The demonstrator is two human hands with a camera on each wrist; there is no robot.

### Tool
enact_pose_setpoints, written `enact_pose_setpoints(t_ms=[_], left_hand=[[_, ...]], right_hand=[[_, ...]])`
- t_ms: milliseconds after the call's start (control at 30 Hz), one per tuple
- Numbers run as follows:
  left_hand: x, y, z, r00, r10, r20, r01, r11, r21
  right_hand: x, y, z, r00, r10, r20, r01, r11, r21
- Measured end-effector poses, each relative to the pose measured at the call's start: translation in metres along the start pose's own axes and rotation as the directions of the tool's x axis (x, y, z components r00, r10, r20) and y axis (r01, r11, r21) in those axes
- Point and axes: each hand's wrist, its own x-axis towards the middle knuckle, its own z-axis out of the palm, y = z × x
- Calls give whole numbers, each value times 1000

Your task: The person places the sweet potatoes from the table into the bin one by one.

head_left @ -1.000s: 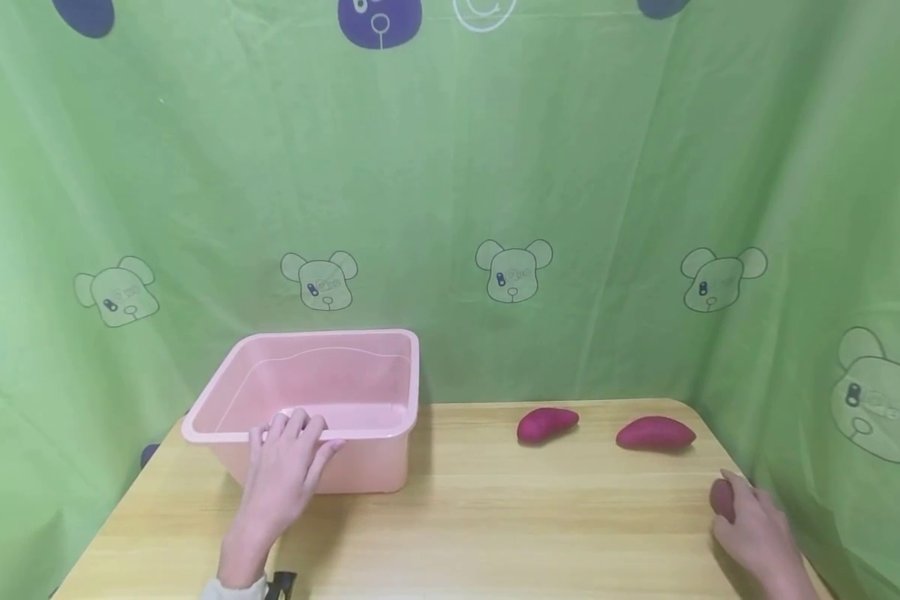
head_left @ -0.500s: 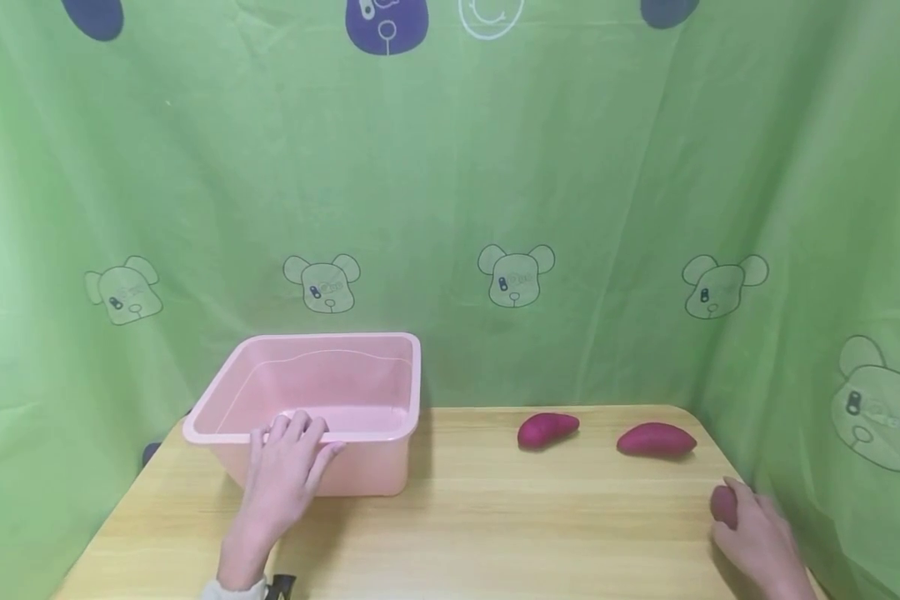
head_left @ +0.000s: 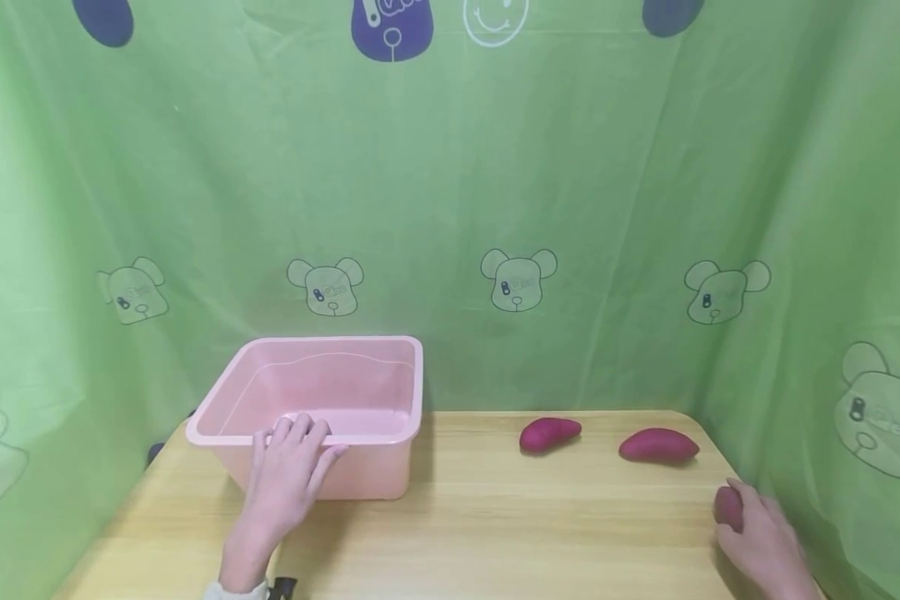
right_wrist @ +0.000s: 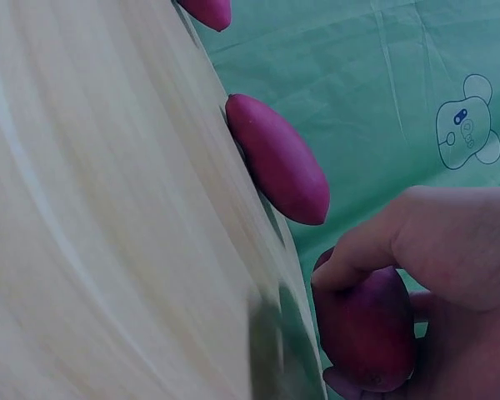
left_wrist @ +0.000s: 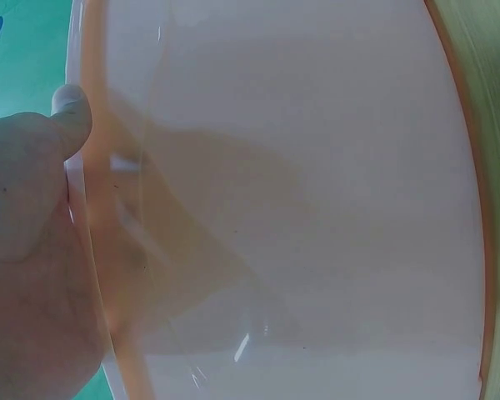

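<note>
My left hand (head_left: 283, 475) grips the near rim of a pink plastic basin (head_left: 390, 462), its fingers hooked over into the inside and the thumb along the outer wall. In the left wrist view the thumb (left_wrist: 71, 117) lies at the rim beside the basin's smooth wall (left_wrist: 333, 208). At the table's right edge, my right hand (head_left: 765, 537) holds a purple sweet potato (right_wrist: 367, 333), fingers and thumb curled round it. Another sweet potato (head_left: 658, 446) lies just behind that hand, and a third sweet potato (head_left: 550, 435) rests farther left near the back edge.
The light wooden table (head_left: 525, 533) has rounded back corners. A green curtain (head_left: 450, 167) with bear-head prints hangs close behind it and along both sides. A dark strap end (head_left: 282, 587) shows by the left sleeve (head_left: 236, 592).
The head view has tilted up slightly, so everything sits a little lower in the picture. Both hands keep their holds on the basin rim and the sweet potato.
</note>
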Motion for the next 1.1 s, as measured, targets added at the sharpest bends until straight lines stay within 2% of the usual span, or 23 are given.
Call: enact_pose_setpoints(t_ms=[200,433,533,1100], left_hand=[[0,1,0,1000,0,-3,0,1000,-4],[-1,1,-1,1000,-1,-4,1,1000,-15],[-2,2,-2,1000,-4,-1,4,1000,-15],[0,1,-1,1000,4,-5,-4,1000,-11]], right_hand=[[-1,-3,-3,1000,-3,5,3,1000,11],[-2,-9,-6,998,-26,-56,27,1000,11],[-2,-12,-11,998,-24,-53,26,999,22],[-7,-28,-29,984,-79,-157,82,996,15]])
